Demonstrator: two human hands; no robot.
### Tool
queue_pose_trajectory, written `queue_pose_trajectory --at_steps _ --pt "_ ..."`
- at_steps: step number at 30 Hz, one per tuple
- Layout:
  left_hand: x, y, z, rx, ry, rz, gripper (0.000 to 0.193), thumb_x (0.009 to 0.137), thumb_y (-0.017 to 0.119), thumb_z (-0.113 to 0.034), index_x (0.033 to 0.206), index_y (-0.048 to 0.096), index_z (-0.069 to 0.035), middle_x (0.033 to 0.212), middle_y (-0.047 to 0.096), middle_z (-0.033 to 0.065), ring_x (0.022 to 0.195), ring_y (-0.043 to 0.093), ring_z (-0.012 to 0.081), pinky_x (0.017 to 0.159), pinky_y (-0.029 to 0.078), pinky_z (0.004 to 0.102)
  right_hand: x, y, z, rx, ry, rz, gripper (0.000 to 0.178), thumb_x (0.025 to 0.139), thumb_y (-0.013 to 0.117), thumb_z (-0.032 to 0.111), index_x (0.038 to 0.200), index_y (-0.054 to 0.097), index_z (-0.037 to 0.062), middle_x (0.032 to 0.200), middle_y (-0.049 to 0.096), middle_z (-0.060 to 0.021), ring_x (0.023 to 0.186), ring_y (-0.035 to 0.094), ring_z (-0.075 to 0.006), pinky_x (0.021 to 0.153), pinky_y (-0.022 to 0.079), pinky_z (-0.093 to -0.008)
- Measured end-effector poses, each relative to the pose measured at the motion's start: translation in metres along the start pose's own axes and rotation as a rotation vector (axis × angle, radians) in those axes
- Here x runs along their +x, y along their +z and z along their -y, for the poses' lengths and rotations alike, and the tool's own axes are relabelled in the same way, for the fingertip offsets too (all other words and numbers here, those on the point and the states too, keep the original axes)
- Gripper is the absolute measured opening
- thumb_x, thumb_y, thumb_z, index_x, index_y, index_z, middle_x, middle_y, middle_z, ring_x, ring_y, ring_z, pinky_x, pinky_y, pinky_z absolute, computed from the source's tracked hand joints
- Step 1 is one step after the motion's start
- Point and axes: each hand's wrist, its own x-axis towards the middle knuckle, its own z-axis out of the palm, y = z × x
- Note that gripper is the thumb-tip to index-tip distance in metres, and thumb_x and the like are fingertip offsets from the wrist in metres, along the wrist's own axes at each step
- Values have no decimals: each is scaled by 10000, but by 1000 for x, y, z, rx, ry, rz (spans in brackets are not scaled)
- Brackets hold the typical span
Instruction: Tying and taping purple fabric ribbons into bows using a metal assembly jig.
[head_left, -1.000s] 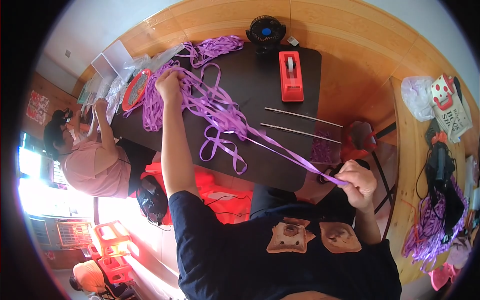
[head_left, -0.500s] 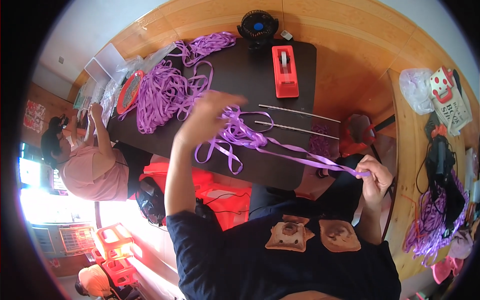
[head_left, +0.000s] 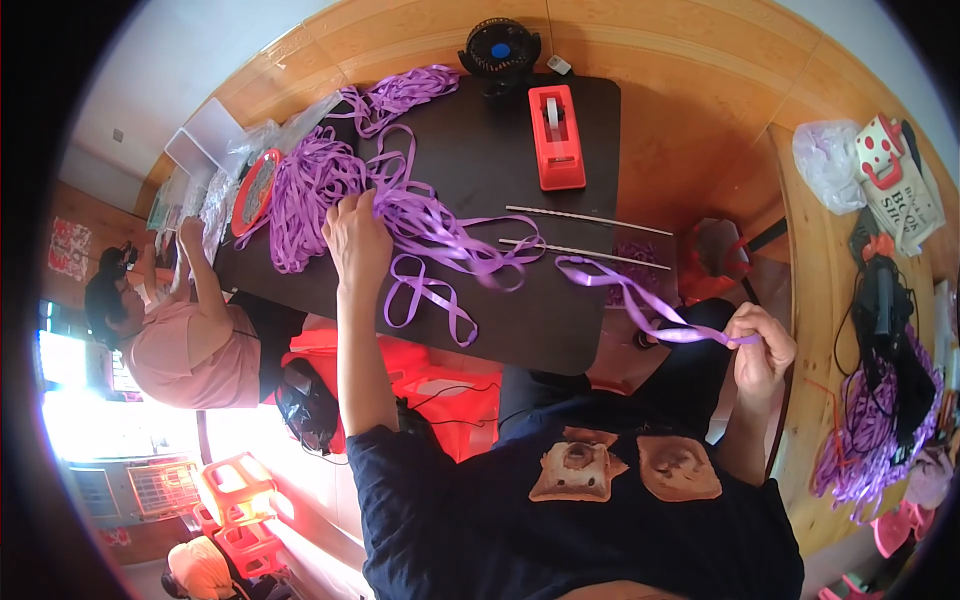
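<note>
Your right hand [head_left: 762,350] pinches a purple ribbon [head_left: 690,332]; your left hand [head_left: 358,240] is at the ribbon heap [head_left: 308,205], grasping or not I cannot tell.

Shines like smooth satin along the purple ribbon [head_left: 700,334] and over the ribbon pile [head_left: 310,200]. Looks matt and smooth on the dark table [head_left: 460,150], glossy, like hard plastic, on the red tape dispenser [head_left: 564,174]. Gleams like twisted metal along the rods [head_left: 590,221]. Crinkles like thin translucent plastic in the bag [head_left: 828,165]. Shows wood grain on the wooden table [head_left: 820,270], matt cloth in the navy shirt [head_left: 450,500], and a glossy finish on the wall panels [head_left: 700,60].
</note>
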Motion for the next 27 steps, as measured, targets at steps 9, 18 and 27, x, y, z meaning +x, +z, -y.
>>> queue_pose_trajectory --at_steps 9,18,27 --pt "-51 -54 -138 -1108 435 354 257 755 666 -2 1011 658 13 965 661 149 926 616 285 843 465 375 14 8 10 -121 -43 60 117 811 622 2 894 630 -79 684 586 -94 607 533 -161 540 393 -252" --pt "-81 -31 -193 -839 825 300 311 713 700 -95 1015 643 -51 960 604 60 972 529 260 845 355 382 20 3 19 -60 -30 -5 178 881 584 93 897 620 -81 690 564 -92 625 524 -162 557 399 -253" --pt "-79 -21 -185 -991 763 429 97 695 669 1 765 618 -44 821 578 75 826 526 253 736 410 349 2 -34 -3 303 110 -281 247 963 493 158 977 633 -45 743 559 -106 679 532 -194 638 453 -314"
